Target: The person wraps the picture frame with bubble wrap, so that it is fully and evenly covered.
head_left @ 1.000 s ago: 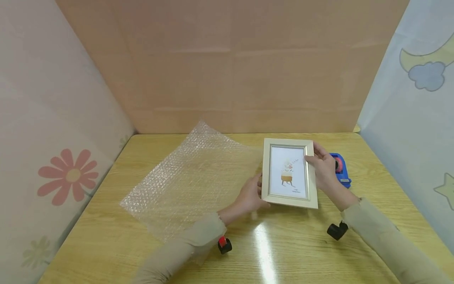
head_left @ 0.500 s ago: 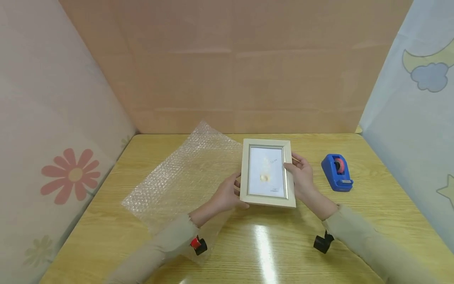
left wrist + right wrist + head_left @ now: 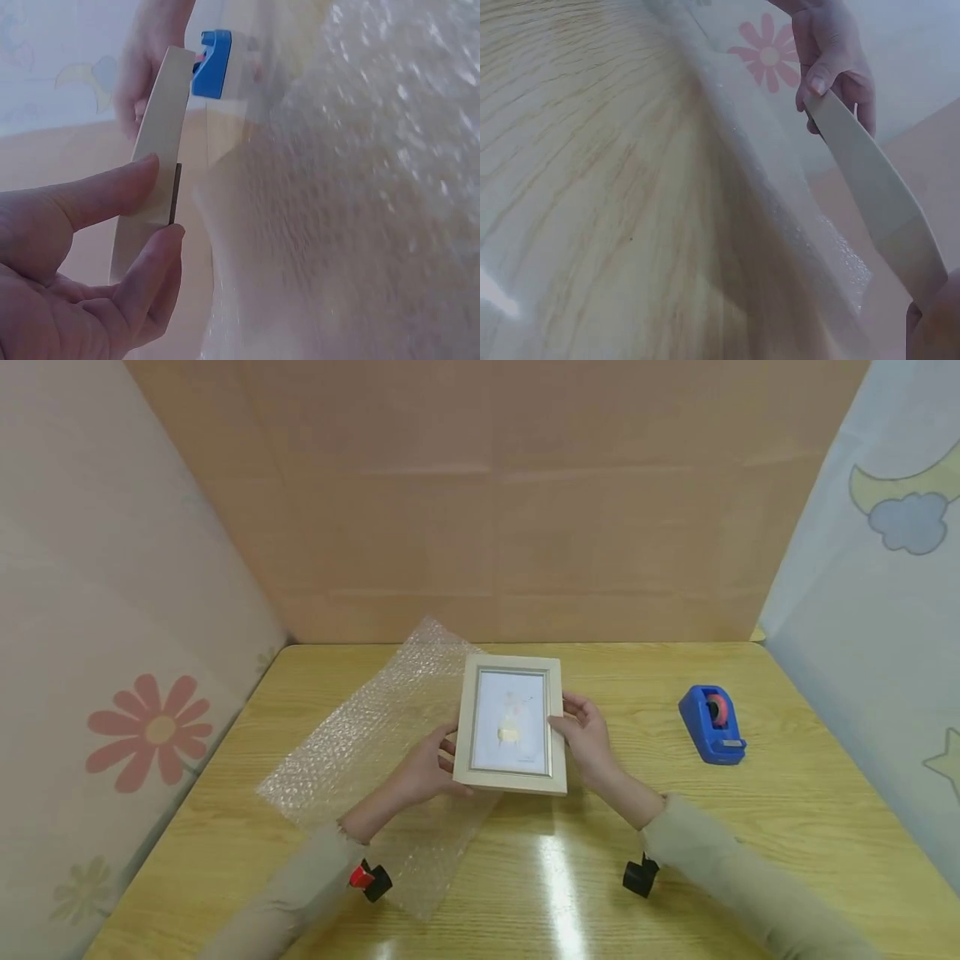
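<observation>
Both hands hold a cream picture frame (image 3: 512, 724) with a pale picture in it, face up and raised above the table. My left hand (image 3: 426, 768) grips its left side; in the left wrist view the thumb lies on the frame's edge (image 3: 163, 120) and the fingers curl beneath. My right hand (image 3: 588, 742) grips the right side, thumb on the front, other fingers behind. Under and left of the frame a sheet of bubble wrap (image 3: 352, 743) lies spread flat, partly hidden by the frame and left arm. In the right wrist view the frame's thin side (image 3: 870, 187) shows.
A blue tape dispenser (image 3: 712, 725) with a pink roll stands on the wooden table (image 3: 780, 843) to the right. A tan back panel (image 3: 487, 502) and patterned side panels (image 3: 157, 610) enclose the table.
The hands have carried the picture frame leftward, from beside the tape dispenser to over the bubble wrap's right part. The tape dispenser is now fully uncovered. The bubble wrap has stayed put.
</observation>
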`<state>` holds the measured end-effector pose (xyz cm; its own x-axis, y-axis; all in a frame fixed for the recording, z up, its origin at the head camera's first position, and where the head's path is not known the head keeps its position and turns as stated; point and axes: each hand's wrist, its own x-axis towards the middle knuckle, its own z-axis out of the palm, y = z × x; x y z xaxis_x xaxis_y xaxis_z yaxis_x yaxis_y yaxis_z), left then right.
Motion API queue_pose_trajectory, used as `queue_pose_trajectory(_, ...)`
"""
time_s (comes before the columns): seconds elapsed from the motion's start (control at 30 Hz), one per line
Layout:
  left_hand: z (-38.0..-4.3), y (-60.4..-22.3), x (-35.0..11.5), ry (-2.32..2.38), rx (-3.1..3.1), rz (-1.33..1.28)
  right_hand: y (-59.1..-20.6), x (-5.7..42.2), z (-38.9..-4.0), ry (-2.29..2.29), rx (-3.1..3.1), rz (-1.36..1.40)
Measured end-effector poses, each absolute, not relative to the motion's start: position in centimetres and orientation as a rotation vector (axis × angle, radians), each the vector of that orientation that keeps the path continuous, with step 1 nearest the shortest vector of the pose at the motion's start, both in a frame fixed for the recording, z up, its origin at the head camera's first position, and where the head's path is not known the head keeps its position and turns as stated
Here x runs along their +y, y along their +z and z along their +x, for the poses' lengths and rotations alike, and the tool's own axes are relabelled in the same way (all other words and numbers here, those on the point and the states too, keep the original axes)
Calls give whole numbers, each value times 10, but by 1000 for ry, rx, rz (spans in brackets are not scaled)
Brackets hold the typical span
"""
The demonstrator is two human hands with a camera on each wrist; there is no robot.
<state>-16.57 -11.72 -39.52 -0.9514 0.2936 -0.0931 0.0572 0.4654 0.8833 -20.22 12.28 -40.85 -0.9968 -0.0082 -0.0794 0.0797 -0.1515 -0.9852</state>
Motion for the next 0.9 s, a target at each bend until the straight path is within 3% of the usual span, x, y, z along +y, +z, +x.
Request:
queue_pose_trajectory(0.4,-167,-398,-164,1379,2508,144,-421,94,-204,-2287,1906,-183)
queue_pose_trajectory(0.9,-177,-412,-211,1401,2388,164,-428,41,-215,-2422,1754,156)
